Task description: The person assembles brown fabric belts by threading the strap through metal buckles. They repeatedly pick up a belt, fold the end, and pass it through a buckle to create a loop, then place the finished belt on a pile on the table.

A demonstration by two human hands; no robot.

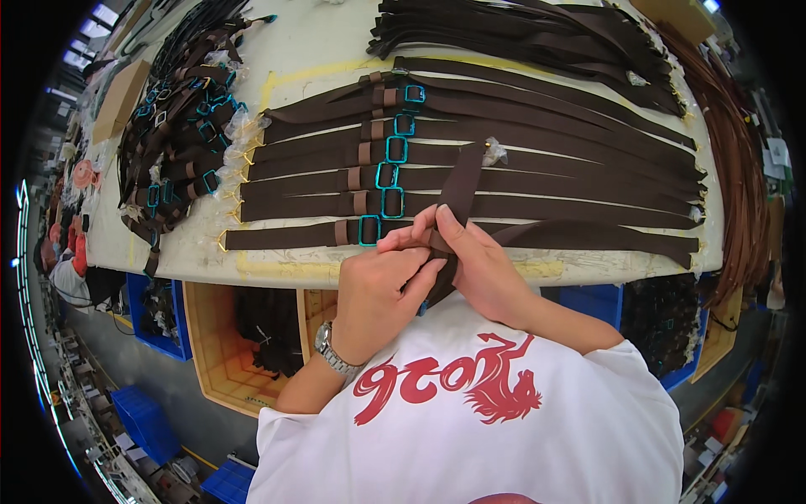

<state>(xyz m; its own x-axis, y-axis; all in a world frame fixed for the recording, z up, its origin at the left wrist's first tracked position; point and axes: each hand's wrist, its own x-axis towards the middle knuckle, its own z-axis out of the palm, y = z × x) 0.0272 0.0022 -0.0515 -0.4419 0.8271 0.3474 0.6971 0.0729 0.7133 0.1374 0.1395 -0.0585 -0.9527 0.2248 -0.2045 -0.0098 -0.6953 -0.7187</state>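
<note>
While both forearms (pixel 575 326) slant inward from below, I see the two hands meet at the front edge of the table (pixel 319 34), closed together on one dark brown strap (pixel 462 181). The left hand (pixel 379 281) has its back turned up and its fingers curled; the right hand (pixel 487 273) points its thumb away from the body, against the strap. Overlap hides some fingertips from me. The strap's far end extends over the laid-out straps (pixel 294 206).
</note>
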